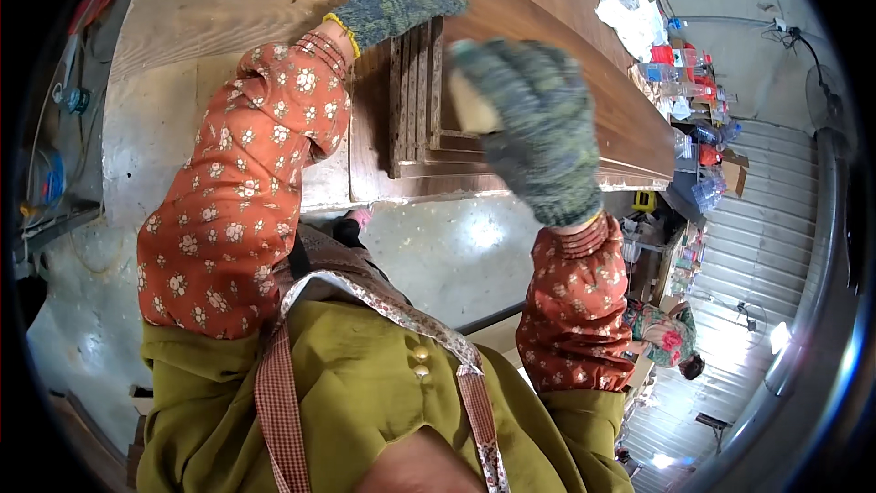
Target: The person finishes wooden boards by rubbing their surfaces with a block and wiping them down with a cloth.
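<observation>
Nearest is an olive-green top (365,338), with a red-checked apron strap (281,411) over it and rust-red floral sleeves (228,192) covering both forearms. The right hand (543,132), in a mottled grey-green knitted glove, is raised over the near part of a stack of brown boards (418,96). Its grip is curled closed around a pale tan block (472,108); hand and block are blurred, and I cannot tell whether the block touches the wood. The stack lies flat on the tabletop (219,27), close to its near edge, with the layered board ends facing left and the smooth brown top board (611,100) stretching away to the right. Farther along, the left hand (392,5), gloved alike with a yellow cuff, rests at the far left corner of the stack; thumb and fingers stand apart there, but how firmly that grip bears on the edge I cannot tell. Beyond the boards are a white plastic bag (631,23) and a cluster of plastic bottles (707,187). Farther off, a co-worker (663,333) in patterned clothing is near a pale corrugated wall (766,219)
</observation>
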`<state>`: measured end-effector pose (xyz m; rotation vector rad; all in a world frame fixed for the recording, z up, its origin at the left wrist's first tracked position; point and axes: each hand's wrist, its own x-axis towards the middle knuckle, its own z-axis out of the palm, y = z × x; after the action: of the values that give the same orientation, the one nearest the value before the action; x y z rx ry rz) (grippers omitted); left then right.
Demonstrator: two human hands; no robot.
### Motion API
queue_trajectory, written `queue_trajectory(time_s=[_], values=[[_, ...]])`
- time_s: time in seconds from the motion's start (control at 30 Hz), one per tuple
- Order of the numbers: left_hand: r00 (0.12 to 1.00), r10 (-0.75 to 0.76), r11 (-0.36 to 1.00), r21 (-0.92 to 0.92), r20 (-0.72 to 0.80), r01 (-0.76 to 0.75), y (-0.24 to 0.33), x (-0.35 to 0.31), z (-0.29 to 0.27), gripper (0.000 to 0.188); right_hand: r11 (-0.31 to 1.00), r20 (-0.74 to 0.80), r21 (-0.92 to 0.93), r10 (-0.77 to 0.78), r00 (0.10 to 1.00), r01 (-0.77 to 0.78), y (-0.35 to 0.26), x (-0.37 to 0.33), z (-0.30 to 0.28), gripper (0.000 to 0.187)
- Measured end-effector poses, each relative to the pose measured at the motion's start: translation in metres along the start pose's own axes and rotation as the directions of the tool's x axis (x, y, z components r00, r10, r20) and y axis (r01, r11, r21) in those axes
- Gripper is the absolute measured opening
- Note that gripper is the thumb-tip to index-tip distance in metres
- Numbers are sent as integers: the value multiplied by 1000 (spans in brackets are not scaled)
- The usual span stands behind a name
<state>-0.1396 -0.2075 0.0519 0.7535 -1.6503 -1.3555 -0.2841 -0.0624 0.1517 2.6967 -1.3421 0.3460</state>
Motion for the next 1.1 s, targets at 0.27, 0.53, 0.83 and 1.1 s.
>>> queue_trajectory(time_s=[0.27, 0.53, 0.83, 1.1], values=[[993, 116, 976, 187, -17, -111, -47, 19, 45, 56, 799, -243, 206, 601, 762, -564, -48, -118, 0, 66], [979, 203, 956, 216, 12, -201, -50, 10, 29, 55, 839, -397, 269, 545, 739, -474, -83, -104, 51, 71], [981, 194, 947, 265, -29, -179, -55, 9, 28, 55, 838, -111, 174, 538, 835, -517, -88, -90, 35, 88], [983, 182, 983, -6, 2, -182, -29, 4, 51, 59, 848, -22, -94, 522, 853, -522, -52, -46, 24, 79]])
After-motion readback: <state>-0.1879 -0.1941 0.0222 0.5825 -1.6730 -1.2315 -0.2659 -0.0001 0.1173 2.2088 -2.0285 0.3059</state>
